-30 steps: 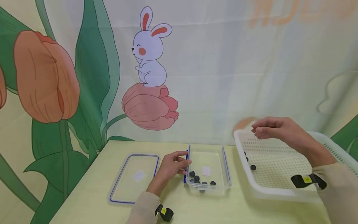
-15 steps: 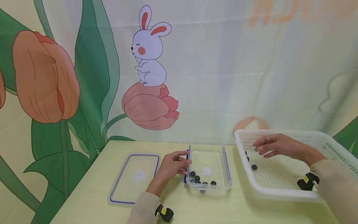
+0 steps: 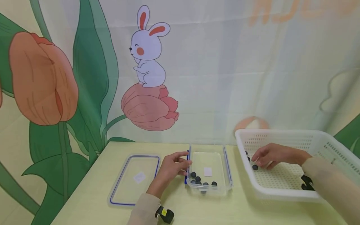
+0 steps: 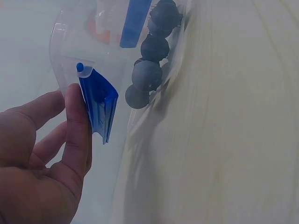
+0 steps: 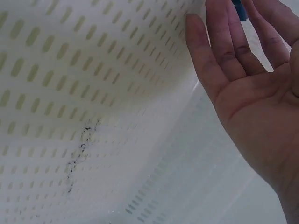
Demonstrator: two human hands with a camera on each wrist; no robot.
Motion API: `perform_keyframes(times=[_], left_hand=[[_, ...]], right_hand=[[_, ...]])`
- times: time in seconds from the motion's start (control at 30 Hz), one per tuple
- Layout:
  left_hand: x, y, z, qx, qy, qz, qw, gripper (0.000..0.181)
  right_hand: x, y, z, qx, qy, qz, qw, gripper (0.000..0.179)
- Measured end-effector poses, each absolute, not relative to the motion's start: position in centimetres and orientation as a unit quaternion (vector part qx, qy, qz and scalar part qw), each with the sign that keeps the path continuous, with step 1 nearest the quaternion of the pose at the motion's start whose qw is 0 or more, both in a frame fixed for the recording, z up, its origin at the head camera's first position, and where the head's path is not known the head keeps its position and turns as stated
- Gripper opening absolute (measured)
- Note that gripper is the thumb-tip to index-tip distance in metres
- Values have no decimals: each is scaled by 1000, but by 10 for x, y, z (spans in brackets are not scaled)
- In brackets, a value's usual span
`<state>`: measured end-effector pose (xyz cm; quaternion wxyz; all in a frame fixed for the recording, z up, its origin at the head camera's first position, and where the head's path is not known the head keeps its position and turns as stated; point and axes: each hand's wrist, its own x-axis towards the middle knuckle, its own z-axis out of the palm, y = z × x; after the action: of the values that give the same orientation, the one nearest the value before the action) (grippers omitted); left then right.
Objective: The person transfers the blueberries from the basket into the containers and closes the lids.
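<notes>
While yellow tbl (image 3: 213, 209) fronts bunny backdrop (image 3: 197, 78), L fingers (image 4: 77, 126) touch box (image 3: 228, 170), relaxed; R fingers (image 5: 222, 42) loose in basket (image 3: 287, 192).

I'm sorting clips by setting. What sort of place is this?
Probably an indoor staged tabletop set-up, though the wider room is out of view: a creased cartoon backdrop is behind the table, with a box and basket on it.

A staged tabletop setting is suggested by the creased rabbit-and-tulip backdrop (image 3: 202, 75) set behind a pale yellow table (image 3: 84, 206); the room's type cannot be told.
</notes>
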<state>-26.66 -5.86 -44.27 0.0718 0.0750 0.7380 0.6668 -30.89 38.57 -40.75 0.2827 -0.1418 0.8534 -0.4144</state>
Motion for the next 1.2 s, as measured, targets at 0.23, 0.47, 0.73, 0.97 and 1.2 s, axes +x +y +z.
perform_keyframes(times=[0.23,0.47,0.73,0.97,1.2], left_hand=[[-267,-59,-443,77,739,665,70,49],[-267,-60,-442,78,742,662,65,48],[-267,-59,-442,79,741,664,64,48],[-267,-58,-443,72,744,661,65,47],[-267,-58,-442,70,746,659,65,46]], right_hand=[[-307,369,-406,-135,882,-371,259,22],[-309,364,-407,-130,891,-360,244,14],[-304,376,-382,-163,873,-417,192,30],[-283,369,-341,-141,888,-431,79,40],[-259,354,-314,-119,898,-424,23,45]])
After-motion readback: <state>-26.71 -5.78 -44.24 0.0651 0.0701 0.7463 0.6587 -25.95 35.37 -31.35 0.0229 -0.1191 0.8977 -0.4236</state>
